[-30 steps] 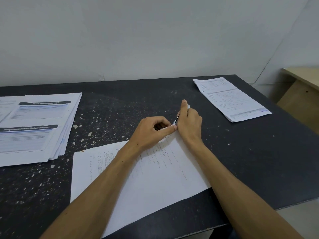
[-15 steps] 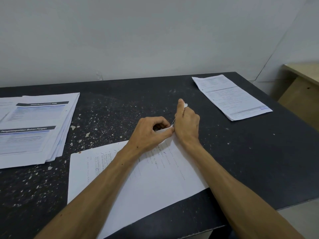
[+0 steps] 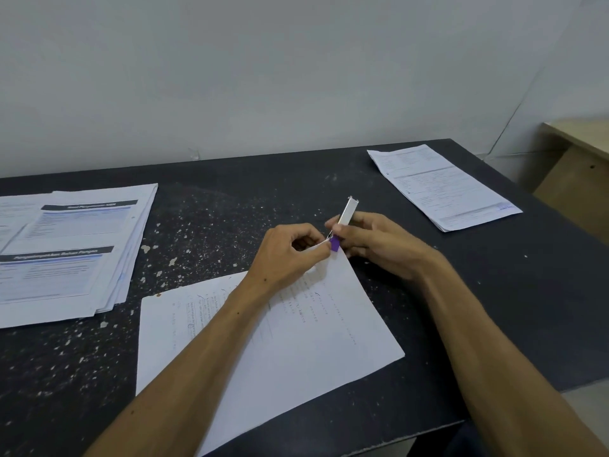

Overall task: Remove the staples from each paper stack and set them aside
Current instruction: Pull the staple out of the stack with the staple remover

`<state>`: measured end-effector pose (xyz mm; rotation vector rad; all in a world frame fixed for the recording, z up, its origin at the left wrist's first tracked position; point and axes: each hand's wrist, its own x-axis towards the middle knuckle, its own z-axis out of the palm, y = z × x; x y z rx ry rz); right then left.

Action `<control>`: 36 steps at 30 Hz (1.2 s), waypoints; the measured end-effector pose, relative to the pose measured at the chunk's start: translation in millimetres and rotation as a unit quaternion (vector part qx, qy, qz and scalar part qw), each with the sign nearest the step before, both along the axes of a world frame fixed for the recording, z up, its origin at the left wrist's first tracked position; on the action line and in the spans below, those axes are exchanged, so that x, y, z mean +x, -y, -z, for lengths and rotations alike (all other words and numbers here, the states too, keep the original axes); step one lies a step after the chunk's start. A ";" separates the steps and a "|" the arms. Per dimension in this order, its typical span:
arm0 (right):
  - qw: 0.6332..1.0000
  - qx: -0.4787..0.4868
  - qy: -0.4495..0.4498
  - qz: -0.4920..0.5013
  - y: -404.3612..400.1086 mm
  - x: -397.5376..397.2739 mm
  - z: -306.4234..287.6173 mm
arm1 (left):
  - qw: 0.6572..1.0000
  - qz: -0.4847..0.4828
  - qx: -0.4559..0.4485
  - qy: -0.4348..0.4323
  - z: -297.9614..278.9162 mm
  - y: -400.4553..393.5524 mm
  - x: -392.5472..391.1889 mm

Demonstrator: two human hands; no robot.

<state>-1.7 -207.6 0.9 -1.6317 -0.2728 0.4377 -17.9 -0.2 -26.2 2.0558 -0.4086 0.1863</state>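
A white paper stack [image 3: 296,341] with handwriting lies at an angle on the black table [image 3: 230,199] in front of me. My left hand [image 3: 290,255] pinches its far corner, lifting it slightly off the table. My right hand [image 3: 375,245] grips a slim silver staple remover [image 3: 346,215] with a purple tip, held upright and slanted. The purple tip touches the pinched corner. The staple itself is hidden by my fingers.
A thick pile of printed forms [image 3: 69,252] sits at the left edge. Another printed stack [image 3: 441,186] lies at the far right. A wooden desk [image 3: 580,166] stands beyond the table's right side. A grey wall runs behind.
My right hand has turned outward, so the silver tool and its purple tip now show clearly. My left hand keeps its pinch on the paper corner.
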 end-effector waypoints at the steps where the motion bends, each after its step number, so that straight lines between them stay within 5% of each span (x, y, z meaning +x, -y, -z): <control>1: 0.999 0.019 -0.017 -0.024 6.5 -0.4 -0.3 | 1.000 0.002 -0.002 -0.003 -0.1 -0.4 0.5; 14: 0.997 -0.033 0.063 0.018 4.8 -4.4 10.0 | 1.000 0.003 0.015 -0.005 1.1 1.1 1.7; 23: 1.000 -0.014 0.023 -0.002 12.2 -4.3 5.9 | 0.999 0.004 0.031 -0.024 0.2 0.1 3.2; 32: 0.995 0.046 0.010 0.087 22.8 -6.8 -2.3 | 0.998 -0.025 -0.026 -0.058 -0.8 -1.9 1.0; 36: 0.987 -0.040 0.034 0.152 30.0 -5.6 -11.2 | 0.997 0.011 -0.041 -0.066 -3.8 -0.7 -1.0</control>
